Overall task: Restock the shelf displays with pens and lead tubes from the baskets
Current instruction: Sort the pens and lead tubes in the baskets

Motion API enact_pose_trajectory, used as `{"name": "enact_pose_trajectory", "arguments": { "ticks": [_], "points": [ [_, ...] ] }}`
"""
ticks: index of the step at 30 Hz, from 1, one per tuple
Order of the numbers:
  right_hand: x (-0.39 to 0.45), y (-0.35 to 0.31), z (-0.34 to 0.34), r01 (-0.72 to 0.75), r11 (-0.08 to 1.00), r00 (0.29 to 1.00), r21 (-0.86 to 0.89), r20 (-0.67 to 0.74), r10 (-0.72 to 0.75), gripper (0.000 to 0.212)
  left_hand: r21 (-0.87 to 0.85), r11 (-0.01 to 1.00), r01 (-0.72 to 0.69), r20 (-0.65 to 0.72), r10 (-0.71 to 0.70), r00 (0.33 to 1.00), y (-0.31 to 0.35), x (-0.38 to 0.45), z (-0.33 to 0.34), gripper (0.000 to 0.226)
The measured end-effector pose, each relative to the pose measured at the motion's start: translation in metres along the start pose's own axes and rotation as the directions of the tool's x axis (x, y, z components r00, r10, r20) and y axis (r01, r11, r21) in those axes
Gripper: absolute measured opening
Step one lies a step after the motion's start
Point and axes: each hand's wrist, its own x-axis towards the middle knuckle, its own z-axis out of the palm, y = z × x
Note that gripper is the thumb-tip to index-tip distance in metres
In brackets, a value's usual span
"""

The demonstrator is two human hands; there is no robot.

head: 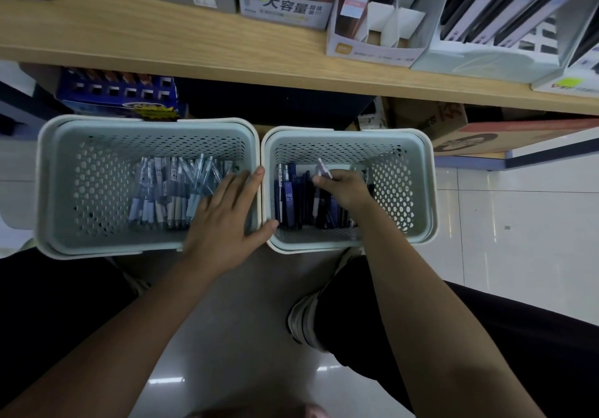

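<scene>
Crouching over two baskets on the floor below the shelf [162, 44], the person risks most a spill: the left basket [58, 187] and right basket [421, 190] stand touching side to side, and a pull on one pen could, I judge, drag its neighbours up and over the low rim or tangle the packed rows. A second risk is a mix-up, since both baskets hold pens and lead tubes of like shape, and the display boxes [372, 44] on the shelf above the baskets are many and close together. Inside the left basket, pale blue pens [168, 190] lie in a row toward its right half; the left hand [223, 219] rests flat on them with fingers straight and spread, gripping nothing, its thumb reaching over the rim toward the right basket. Inside the right basket, dark lead tubes [288, 197] lie at its left and middle. The right hand [346, 190] sits over these with fingers curled, pinching a white pen [324, 168] whose tip pokes up beyond the fingertips; a weak pinch could drop it.
</scene>
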Motion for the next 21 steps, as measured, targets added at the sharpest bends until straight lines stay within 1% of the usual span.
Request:
{"name": "enact_pose_trajectory", "arguments": {
  "ticks": [3,5,9,11,14,15,17,19,21],
  "points": [
    [-0.006,-0.003,-0.003,0.088,0.988,0.994,0.125,-0.07,-0.08,0.023,0.002,1.0,0.005,0.01,-0.005,1.0,0.0,0.0,-0.001,0.087],
    [-0.012,-0.01,0.0,0.134,0.982,0.99,0.132,-0.069,-0.126,0.022,0.008,1.0,0.006,0.018,-0.006,1.0,0.001,0.0,-0.002,0.087],
    [-0.018,-0.02,0.014,0.192,0.981,0.979,0.042,0.062,-0.194,0.015,-0.002,1.0,0.007,0.022,-0.007,1.0,0.0,0.0,-0.003,0.088],
    [-0.021,-0.022,0.021,0.175,0.984,0.978,0.036,0.11,-0.178,0.013,-0.006,1.0,0.009,0.027,-0.009,1.0,0.0,0.0,-0.003,0.088],
    [-0.018,-0.022,0.033,0.105,0.978,0.985,0.18,0.117,-0.127,0.022,-0.004,1.0,0.003,0.031,-0.003,1.0,-0.001,0.001,-0.004,0.088],
    [-0.016,-0.021,0.037,0.066,0.974,0.989,0.218,0.111,-0.092,0.019,-0.005,1.0,-0.001,0.033,0.001,0.999,-0.001,0.001,-0.004,0.089],
    [-0.012,-0.02,0.047,0.012,0.977,0.993,0.215,0.11,-0.036,0.007,-0.015,1.0,-0.002,0.043,0.003,0.999,-0.001,0.001,-0.005,0.089],
    [-0.006,-0.018,0.058,-0.013,0.979,0.993,0.202,0.116,-0.011,0.019,-0.038,0.999,-0.002,0.059,0.004,0.998,-0.003,0.001,-0.005,0.088],
    [-0.001,-0.018,0.068,-0.02,0.982,0.994,0.188,0.11,-0.001,0.024,-0.057,0.998,-0.008,0.066,0.012,0.998,-0.006,0.001,-0.006,0.088]
  ]
}}
